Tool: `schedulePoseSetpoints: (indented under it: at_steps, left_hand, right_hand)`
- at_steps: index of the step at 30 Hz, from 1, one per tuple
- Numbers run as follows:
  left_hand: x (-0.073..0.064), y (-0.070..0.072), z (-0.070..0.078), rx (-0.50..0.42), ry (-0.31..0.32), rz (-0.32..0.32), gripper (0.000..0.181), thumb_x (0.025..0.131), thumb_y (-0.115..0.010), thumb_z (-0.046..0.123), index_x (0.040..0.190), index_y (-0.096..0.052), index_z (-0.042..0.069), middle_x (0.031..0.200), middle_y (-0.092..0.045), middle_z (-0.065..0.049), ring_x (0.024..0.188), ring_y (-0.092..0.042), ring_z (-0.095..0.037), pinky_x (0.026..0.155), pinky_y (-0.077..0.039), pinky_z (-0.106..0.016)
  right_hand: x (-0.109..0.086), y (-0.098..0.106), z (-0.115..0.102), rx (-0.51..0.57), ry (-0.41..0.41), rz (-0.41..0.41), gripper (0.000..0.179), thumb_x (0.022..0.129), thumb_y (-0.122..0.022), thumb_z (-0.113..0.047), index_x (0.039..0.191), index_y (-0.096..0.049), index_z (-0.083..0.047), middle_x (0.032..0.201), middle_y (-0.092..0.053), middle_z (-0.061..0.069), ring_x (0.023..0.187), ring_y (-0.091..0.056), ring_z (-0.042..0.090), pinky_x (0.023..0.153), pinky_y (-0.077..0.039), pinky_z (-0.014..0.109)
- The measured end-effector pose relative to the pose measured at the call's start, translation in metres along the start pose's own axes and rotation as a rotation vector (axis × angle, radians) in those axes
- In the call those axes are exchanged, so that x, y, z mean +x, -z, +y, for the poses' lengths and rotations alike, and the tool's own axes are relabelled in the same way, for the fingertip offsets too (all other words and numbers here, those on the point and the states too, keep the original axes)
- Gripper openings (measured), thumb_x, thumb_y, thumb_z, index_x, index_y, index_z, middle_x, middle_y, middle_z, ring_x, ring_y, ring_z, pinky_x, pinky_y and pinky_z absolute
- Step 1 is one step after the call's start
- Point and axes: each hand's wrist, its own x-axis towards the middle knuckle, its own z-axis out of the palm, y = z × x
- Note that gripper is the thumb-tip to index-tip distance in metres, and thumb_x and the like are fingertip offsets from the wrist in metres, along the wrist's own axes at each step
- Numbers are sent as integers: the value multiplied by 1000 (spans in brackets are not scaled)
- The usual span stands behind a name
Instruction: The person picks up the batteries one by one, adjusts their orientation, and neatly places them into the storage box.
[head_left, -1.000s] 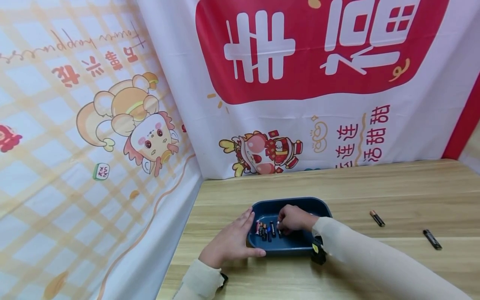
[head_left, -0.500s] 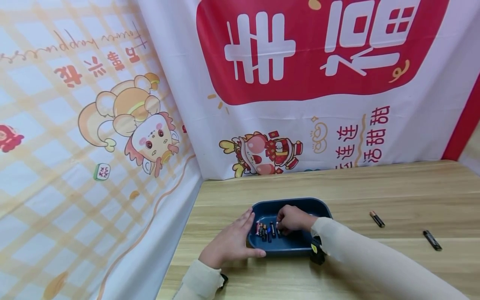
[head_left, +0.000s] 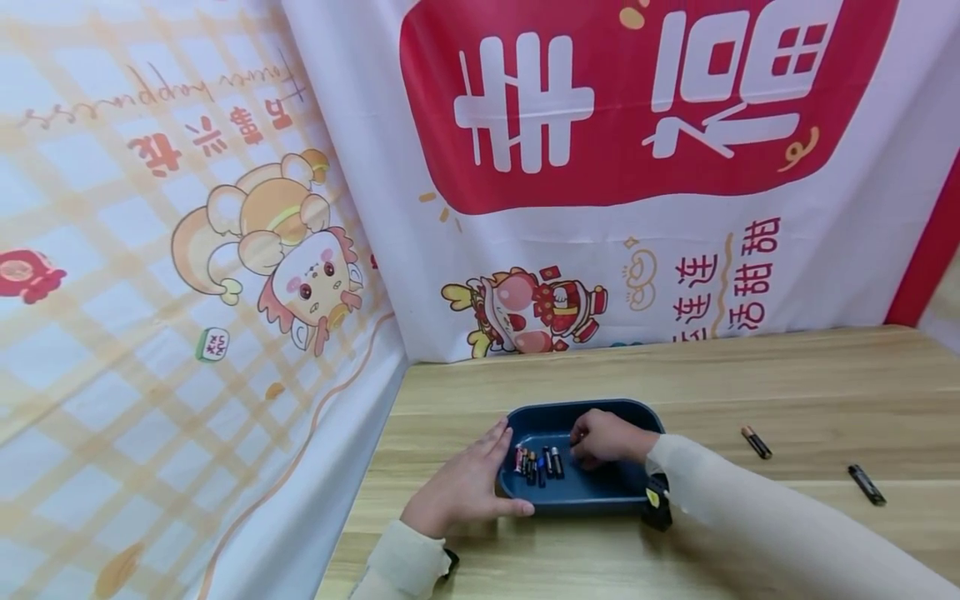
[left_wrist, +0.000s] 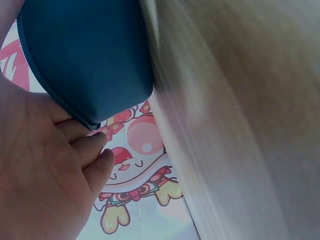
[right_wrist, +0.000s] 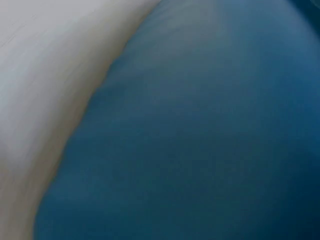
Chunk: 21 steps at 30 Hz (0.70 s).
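A dark blue tray (head_left: 577, 503) stands on the table. Along its left part lies a row of batteries (head_left: 530, 467), several of them, black with copper, pink and blue parts. The battery with a pale tip (head_left: 557, 462) is at the right end of that row. My left hand (head_left: 467, 487) rests against the tray's left end, fingers extended along the rim and thumb at the front corner. In the left wrist view these fingers touch the tray's edge. My right hand (head_left: 609, 437) is inside the tray, just right of the row, fingers loosely bent; I see nothing held.
Two more batteries lie on the wooden table (head_left: 810, 400) right of the tray: a copper-topped battery (head_left: 756, 442) and a black battery (head_left: 867, 485). Printed cloth (head_left: 630, 183) hangs behind and at the left. The right wrist view shows mostly tray wall.
My right hand has let go of the pale-tipped battery and moved slightly right, leaving it in the row. The left hand stays at the tray's end.
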Motion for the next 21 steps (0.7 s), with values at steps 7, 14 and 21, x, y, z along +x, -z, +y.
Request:
schedulePoseSetpoints:
  at_steps: [7, 14, 21]
  left_hand:
    - [1, -2, 2, -11, 32, -1, 116, 72, -49, 87, 157, -18, 15, 162, -1, 6, 146, -13, -17, 112, -27, -45]
    - [1, -3, 3, -16, 39, 1, 119, 69, -44, 91, 157, -18, 16, 162, -1, 7, 146, -13, -16, 111, -27, -45]
    - [1, -2, 3, -14, 33, 11, 119, 69, -43, 92, 157, -18, 16, 162, -2, 7, 146, -13, -16, 111, -28, -45]
  right_hand:
    - [-23, 23, 10, 26, 13, 32, 22, 90, -66, -1, 111, -64, 5, 91, -63, 10, 77, -67, 23, 67, -58, 35]
    - [-42, 48, 4, 55, 66, 43, 24, 91, -64, -1, 113, -62, 8, 94, -61, 14, 77, -66, 24, 69, -58, 38]
    - [-56, 80, 12, 10, 77, 83, 20, 94, -61, -3, 111, -61, 7, 93, -60, 14, 78, -65, 23, 70, -58, 37]
